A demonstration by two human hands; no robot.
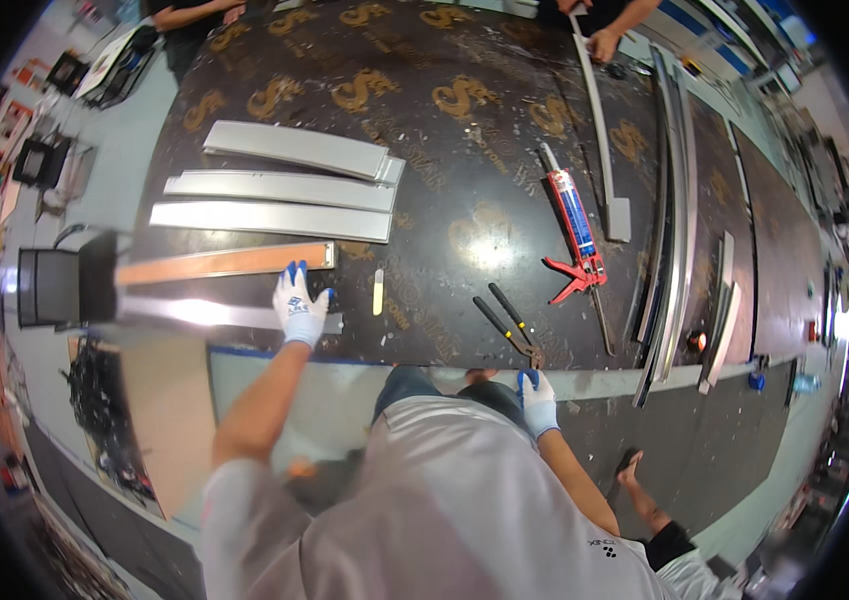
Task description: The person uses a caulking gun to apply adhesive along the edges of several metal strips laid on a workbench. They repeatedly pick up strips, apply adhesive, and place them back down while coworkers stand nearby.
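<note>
My left hand (301,308), in a white glove with blue fingertips, is open, thumb apart. Its fingers reach onto the near edge of a long strip with an orange face and metal rim (229,263). Beneath that hand lies a silver strip (199,313), blurred at its left part. At the table's front edge is my right hand (538,402), gloved alike; its fingers are partly hidden and their grip is unclear. Pliers with black handles (506,318) lie just beyond it, jaws close to the fingertips. A small tool with a pale yellow handle (377,293) rests between the hands.
Three silver strips (274,217) lie farther back on the dark table (444,150). A red caulking gun (574,235) and long metal profiles (679,200) are on the right. Across the table, another person's hand (602,45) holds a long profile (599,120). A dark chair (49,287) stands left.
</note>
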